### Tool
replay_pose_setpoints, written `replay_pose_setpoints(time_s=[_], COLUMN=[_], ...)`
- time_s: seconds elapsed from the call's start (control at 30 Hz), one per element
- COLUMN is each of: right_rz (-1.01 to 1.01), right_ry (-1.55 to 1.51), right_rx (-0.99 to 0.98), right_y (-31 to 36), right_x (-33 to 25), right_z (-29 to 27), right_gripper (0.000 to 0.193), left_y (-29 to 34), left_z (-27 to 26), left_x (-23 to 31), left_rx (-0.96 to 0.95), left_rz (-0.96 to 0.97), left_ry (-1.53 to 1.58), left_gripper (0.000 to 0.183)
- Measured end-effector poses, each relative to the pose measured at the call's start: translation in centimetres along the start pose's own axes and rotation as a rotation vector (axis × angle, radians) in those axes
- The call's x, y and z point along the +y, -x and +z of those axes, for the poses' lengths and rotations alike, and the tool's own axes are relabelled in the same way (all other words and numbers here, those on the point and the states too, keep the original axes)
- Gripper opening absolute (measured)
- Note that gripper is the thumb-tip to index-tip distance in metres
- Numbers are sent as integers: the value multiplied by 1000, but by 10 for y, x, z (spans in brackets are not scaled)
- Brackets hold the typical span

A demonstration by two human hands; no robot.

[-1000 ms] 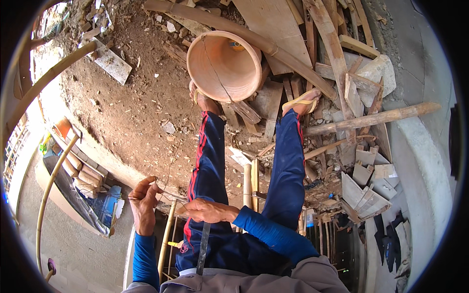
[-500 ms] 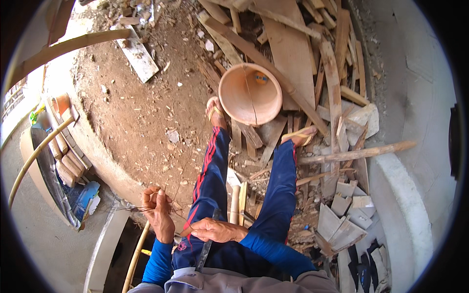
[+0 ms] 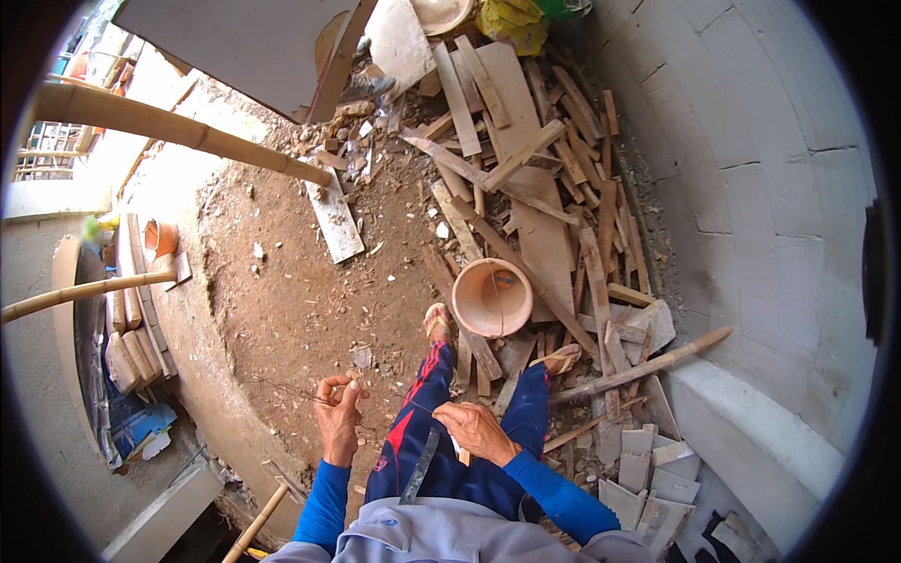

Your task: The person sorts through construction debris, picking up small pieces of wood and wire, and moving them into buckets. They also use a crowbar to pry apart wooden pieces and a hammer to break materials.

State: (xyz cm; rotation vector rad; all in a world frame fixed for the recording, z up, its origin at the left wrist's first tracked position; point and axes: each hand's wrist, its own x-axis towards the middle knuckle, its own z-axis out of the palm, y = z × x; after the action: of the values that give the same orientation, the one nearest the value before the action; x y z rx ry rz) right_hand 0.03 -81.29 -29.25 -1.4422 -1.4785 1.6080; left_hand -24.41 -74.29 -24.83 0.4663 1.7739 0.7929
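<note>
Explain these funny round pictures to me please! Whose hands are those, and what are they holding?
There's no robot here: these are a person's own bare hands, with blue sleeves on the arms. A camera on that person's head looks down, and its very wide lens makes straight edges bend. The left hand holds thin, dark, wire-like strands. The right hand seems to pinch one too, though it's so fine that it's hard to follow. Below is brown dirt ground, with long wooden planks scattered over part of it. Near the sandalled feet is a round, pale-orange pot.
</note>
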Motion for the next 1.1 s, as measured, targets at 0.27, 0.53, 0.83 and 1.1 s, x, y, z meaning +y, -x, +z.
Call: replay_pose_setpoints(time_s=[0.27, 0.53, 0.83, 1.1], right_rz=[204, 224, 25, -105], right_ry=[-170, -490, -296, -54], right_rx=[-120, 100, 240, 238], right_y=[23, 35, 31, 68], right_x=[-78, -87, -135, -151], right_z=[16, 0, -22, -21], right_gripper=[26, 26, 23, 26], left_y=[-4, -7, 5, 3], left_z=[19, 38, 53, 72], left_x=[37, 83, 144, 128], left_rx=[-56, -109, -330, -353], left_rz=[273, 507, 550, 964], left_ry=[155, 142, 186, 48], left_gripper=[17, 24, 16, 9])
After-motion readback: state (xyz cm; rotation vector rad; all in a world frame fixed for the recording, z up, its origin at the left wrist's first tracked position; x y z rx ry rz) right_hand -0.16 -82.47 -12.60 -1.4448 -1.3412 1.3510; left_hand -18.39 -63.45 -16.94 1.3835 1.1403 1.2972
